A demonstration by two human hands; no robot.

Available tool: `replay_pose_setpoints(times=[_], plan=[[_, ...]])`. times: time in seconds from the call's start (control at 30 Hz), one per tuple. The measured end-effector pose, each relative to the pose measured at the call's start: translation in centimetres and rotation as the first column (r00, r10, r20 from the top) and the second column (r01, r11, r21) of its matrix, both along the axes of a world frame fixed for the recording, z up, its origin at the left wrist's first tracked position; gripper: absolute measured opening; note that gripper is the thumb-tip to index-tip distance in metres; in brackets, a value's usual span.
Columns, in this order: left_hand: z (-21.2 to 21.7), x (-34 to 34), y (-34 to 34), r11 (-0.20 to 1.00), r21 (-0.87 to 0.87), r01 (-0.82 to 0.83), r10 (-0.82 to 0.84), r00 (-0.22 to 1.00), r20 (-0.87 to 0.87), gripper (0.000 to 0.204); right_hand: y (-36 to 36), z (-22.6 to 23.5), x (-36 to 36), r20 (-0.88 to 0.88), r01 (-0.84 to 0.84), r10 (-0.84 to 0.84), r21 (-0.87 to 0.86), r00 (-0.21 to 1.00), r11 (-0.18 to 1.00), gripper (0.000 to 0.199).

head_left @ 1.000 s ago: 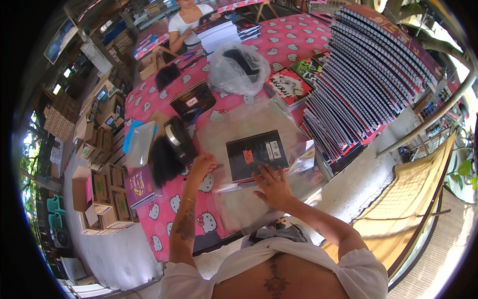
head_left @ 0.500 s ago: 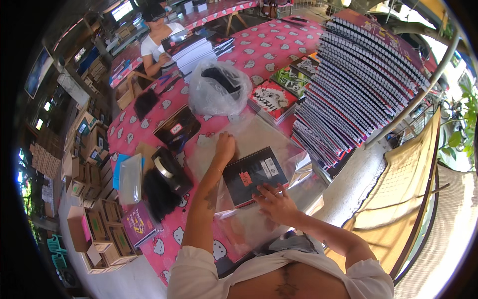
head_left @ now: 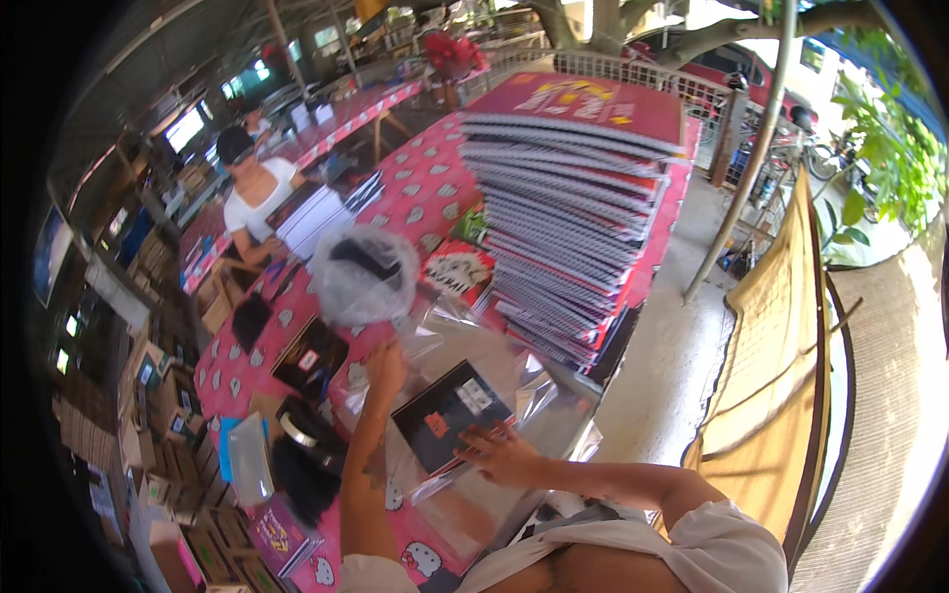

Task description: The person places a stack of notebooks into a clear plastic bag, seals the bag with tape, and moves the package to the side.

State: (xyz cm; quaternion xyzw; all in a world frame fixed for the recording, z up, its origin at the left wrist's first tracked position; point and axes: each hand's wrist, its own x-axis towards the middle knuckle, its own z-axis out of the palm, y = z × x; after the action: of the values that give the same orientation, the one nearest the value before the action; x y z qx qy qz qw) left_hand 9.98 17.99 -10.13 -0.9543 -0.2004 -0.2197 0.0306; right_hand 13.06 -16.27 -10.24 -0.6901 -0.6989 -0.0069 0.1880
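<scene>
A black spiral notebook (head_left: 435, 423) with a red mark and a pale label lies tilted on a layer of clear plastic bags (head_left: 514, 381). My right hand (head_left: 502, 455) rests on its lower right edge, fingers spread and stretched out. Beyond the notebook's upper left corner, my left hand (head_left: 387, 368) has its fingers curled together at the edge of the clear plastic, seemingly pinching it. The fingertips are small and partly hidden. Glare on the plastic makes it hard to tell whether the notebook is inside a bag.
A tall stack of spiral notebooks (head_left: 573, 208) rises at the right. Ahead sit a bulging clear plastic bag (head_left: 366, 282) and a red-and-white notebook (head_left: 458, 272). A black tape dispenser (head_left: 311, 430) stands at left. Across the table, a person (head_left: 259, 198) is near stacked books (head_left: 314, 225).
The view has swung up and to the right, so everything sits lower and further left. Both hands keep nearly the same places about the notebook.
</scene>
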Motion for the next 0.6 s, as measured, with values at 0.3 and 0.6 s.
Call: replay_pose_setpoints(times=[0.3,0.6], plan=[[5.8,-1.9,-6.2,0.992,-0.075,-0.103,0.097,0.992,-0.076,0.021,-0.1,0.1,1.1,-0.002,-0.120,0.121,0.094,0.993,0.988,0.061],[7.1,-5.2,-18.3,0.998,-0.066,0.018,-0.011,0.995,0.099,0.016,1.2,-0.1,0.0,-0.024,-0.135,0.134,-0.033,0.991,0.990,0.065]])
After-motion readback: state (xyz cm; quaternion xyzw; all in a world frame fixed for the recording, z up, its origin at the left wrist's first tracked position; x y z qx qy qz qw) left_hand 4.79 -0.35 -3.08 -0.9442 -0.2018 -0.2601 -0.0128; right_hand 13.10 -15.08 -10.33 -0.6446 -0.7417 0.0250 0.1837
